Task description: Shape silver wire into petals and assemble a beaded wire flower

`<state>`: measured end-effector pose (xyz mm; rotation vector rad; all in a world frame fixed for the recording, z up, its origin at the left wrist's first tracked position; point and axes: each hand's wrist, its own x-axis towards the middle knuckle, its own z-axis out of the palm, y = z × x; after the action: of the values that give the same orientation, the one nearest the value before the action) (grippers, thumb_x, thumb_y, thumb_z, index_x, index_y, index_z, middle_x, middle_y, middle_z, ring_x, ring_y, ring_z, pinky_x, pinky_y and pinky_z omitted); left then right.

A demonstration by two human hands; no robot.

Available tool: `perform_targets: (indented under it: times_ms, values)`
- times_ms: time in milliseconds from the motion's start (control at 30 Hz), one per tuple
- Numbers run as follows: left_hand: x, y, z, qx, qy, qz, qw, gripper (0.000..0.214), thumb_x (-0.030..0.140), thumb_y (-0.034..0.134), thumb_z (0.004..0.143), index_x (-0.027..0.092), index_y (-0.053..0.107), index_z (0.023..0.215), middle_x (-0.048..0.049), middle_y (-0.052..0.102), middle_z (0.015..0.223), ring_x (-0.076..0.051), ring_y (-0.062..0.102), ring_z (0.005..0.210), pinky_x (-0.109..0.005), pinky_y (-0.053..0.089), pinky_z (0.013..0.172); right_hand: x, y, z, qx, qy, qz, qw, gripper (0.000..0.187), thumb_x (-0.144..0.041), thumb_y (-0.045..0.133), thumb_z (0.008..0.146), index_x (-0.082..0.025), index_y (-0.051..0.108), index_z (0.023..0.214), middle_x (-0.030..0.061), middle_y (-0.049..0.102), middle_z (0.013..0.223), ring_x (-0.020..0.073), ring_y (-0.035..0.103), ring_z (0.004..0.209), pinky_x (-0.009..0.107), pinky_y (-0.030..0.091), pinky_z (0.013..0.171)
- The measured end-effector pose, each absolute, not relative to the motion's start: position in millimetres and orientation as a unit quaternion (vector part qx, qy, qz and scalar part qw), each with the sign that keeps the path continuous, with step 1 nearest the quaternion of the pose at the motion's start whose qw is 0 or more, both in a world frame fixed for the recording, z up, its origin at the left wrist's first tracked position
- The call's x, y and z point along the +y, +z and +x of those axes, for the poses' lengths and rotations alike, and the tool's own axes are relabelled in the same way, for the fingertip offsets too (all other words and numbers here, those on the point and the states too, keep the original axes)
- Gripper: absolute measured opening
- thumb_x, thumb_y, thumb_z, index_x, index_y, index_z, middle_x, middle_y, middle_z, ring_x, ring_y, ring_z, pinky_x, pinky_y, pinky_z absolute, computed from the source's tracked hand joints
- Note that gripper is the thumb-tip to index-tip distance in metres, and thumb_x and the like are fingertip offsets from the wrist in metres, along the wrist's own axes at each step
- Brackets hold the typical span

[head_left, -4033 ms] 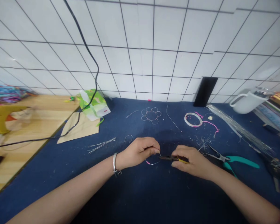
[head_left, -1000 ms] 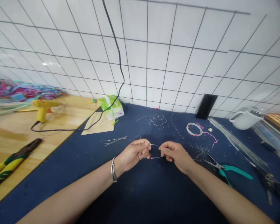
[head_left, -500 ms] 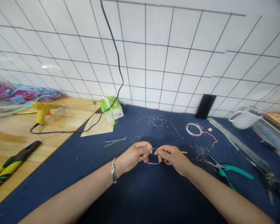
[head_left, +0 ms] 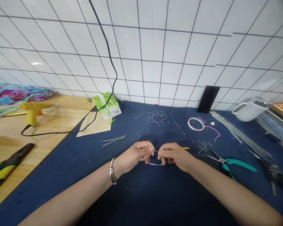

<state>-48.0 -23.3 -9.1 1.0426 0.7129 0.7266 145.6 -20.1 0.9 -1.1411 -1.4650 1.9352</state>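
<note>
Between my hands is a thin wire ring (head_left: 155, 164) with a bit of pink on its lower side. My left hand (head_left: 141, 152), a silver bangle on its wrist, pinches the ring on the left. On the right, my right hand (head_left: 169, 153) pinches the ring with thumb and forefinger. Fingers hide much of the loop. Beyond the hands a flower-shaped wire piece (head_left: 157, 118) lies flat on the dark blue cloth (head_left: 132, 201). A small wire loop (head_left: 136, 137) rests just past my left hand.
Teal-handled pliers (head_left: 240, 164) and wire scraps (head_left: 204, 146) lie to the right, near a white ring-shaped coil (head_left: 196, 124) and a white mug (head_left: 251, 110). Leftward are straight wires (head_left: 113, 141), a yellow glue gun (head_left: 33, 113) with its cord, and larger pliers (head_left: 11, 164) on wood.
The view has shifted slightly, so the background sits a little differently. My right fingers have closed more tightly on the wire ring. The ring remains between both hands.
</note>
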Motion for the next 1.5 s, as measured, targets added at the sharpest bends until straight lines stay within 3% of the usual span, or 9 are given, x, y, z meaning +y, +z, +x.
perform_targets:
  times_ms: [167,367,533,633,700,833,1167,1500]
  values:
    - [-22.1,-7.4,-49.0,0.331,0.315,0.491,0.742,0.019,0.029,0.053,0.081,0.014,0.059,0.07,0.007,0.033,0.045,-0.006,0.034,0.042,-0.022,0.033,0.051,-21.9,2.6,144.3,-0.54,0.697,-0.414,0.226,0.018,-0.032,0.056,0.074,-0.016,0.063,0.068,-0.0013,0.058,0.052,0.0061,0.041,0.045,0.02,0.023,0.044]
    - [-23.0,-8.0,-48.2,0.341,0.297,0.504,0.736,0.019,0.03,0.055,0.08,0.014,0.058,0.07,0.0026,0.048,0.057,-0.006,0.041,0.045,-0.021,0.031,0.05,-23.4,-1.0,143.1,-0.528,0.718,-0.394,0.227,0.018,-0.031,0.055,0.075,-0.015,0.062,0.07,-0.0017,0.057,0.052,0.0051,0.038,0.043,0.02,0.021,0.043]
    - [-24.7,-10.7,-48.0,0.333,0.285,0.496,0.75,0.018,0.028,0.055,0.081,0.013,0.06,0.072,0.0033,0.046,0.052,-0.006,0.041,0.045,-0.021,0.031,0.05,-23.0,-3.6,145.2,-0.56,0.695,-0.394,0.22,0.016,-0.028,0.057,0.074,-0.015,0.063,0.068,-0.0011,0.059,0.052,0.005,0.042,0.043,0.019,0.025,0.043]
    - [-24.6,-9.8,-46.8,0.292,0.339,0.43,0.784,0.024,0.031,0.047,0.085,0.012,0.061,0.078,-0.0009,0.052,0.058,-0.009,0.048,0.053,-0.025,0.038,0.059,-21.2,-5.3,146.4,-0.525,0.694,-0.413,0.267,0.019,-0.033,0.057,0.075,-0.015,0.062,0.072,-0.0008,0.059,0.057,0.0061,0.047,0.045,0.017,0.027,0.04]
    - [-24.7,-8.5,-45.0,0.263,0.379,0.38,0.802,0.032,0.035,0.04,0.088,0.011,0.061,0.085,-0.0078,0.059,0.075,-0.015,0.055,0.069,-0.029,0.041,0.07,-19.1,-7.4,147.0,-0.483,0.693,-0.42,0.332,0.021,-0.037,0.056,0.077,-0.016,0.06,0.076,-0.0004,0.059,0.061,0.0077,0.051,0.048,0.018,0.031,0.04]
    - [-27.1,-8.5,-40.9,0.239,0.404,0.336,0.816,0.029,0.033,0.038,0.089,0.012,0.059,0.089,-0.0118,0.059,0.093,-0.02,0.055,0.09,-0.036,0.038,0.086,-16.1,-12.1,146.9,-0.422,0.686,-0.431,0.408,0.024,-0.039,0.057,0.077,-0.016,0.059,0.082,0.001,0.059,0.067,0.0093,0.055,0.053,0.02,0.039,0.045]
    - [-27.1,-19.5,-40.4,0.271,0.437,0.373,0.772,0.018,0.023,0.045,0.088,0.012,0.057,0.08,-0.0064,0.059,0.079,-0.015,0.054,0.079,-0.03,0.037,0.081,-21.6,-14.5,143.9,-0.402,0.692,-0.422,0.426,0.022,-0.037,0.056,0.079,-0.016,0.06,0.083,0.0021,0.059,0.07,0.0102,0.056,0.056,0.022,0.042,0.05]
    - [-29.0,-17.3,-38.7,0.275,0.44,0.382,0.764,0.02,0.023,0.045,0.087,0.013,0.055,0.072,-0.0013,0.051,0.066,-0.013,0.051,0.07,-0.027,0.036,0.073,-19.7,-13.8,145.3,-0.423,0.704,-0.401,0.405,0.02,-0.035,0.056,0.079,-0.016,0.059,0.082,0.0013,0.057,0.069,0.0085,0.051,0.054,0.02,0.034,0.045]
